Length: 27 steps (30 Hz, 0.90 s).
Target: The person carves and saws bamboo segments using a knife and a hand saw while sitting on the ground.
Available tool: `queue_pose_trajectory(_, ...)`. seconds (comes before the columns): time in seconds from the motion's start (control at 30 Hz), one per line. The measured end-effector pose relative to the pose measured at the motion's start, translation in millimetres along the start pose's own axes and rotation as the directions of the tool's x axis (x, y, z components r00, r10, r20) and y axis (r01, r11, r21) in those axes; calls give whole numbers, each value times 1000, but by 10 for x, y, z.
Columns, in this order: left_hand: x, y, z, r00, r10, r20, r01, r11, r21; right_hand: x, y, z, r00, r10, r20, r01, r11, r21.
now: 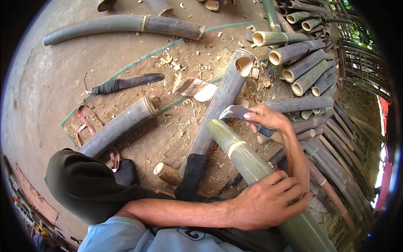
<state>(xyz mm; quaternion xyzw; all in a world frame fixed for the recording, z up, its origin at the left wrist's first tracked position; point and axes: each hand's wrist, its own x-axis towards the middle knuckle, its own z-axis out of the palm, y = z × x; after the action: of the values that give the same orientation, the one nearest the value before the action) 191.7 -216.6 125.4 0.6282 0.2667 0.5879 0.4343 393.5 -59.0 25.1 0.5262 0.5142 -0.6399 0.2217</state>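
The left hand wraps its fingers over a green bamboo pole that slants up from the lower right, its cut end resting against a grey bamboo pole on the dirt floor. The right hand (fingers curled tight) grips a curved knife, its blade at the green pole's tip.

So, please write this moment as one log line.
left hand: grips green bamboo pole | right hand: holds curved knife at pole end | ground: wood chips
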Motion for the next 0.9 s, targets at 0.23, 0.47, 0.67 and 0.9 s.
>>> queue_pose_trajectory(0.23,56,40,-207,985,-65,157,76,995,-66,-394,436,246,950,220,-223,-298,415,-860)
queue_pose_trajectory(0.47,-201,184,50,993,-33,117,33,999,2,-597,1063,1215,685,77,-724,-140,990,-27)
queue_pose_trajectory(0.67,266,69,-105,984,-140,107,139,990,19,-235,1061,1870,524,85,-848,188,959,213)
queue_pose_trajectory(0.9,-23,217,152,984,-54,169,54,999,8,-155,1278,2187,679,222,-700,269,812,518)
